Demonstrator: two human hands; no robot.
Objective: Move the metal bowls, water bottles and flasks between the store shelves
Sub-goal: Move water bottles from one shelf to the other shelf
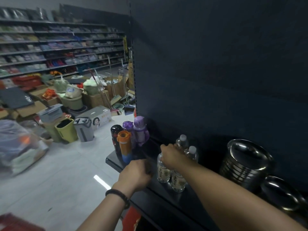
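Left hand (135, 174) curls, hold unclear, while right hand (172, 155) clasps the neck of a water bottle (163, 171), probably heavy and slick below.

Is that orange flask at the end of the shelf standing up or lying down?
Upright. The orange flask stands on its base on the shelf, with its cap at the top.

Pale glossy floor (71, 165), stocked shelves (50, 47), stacked cartons (97, 99).
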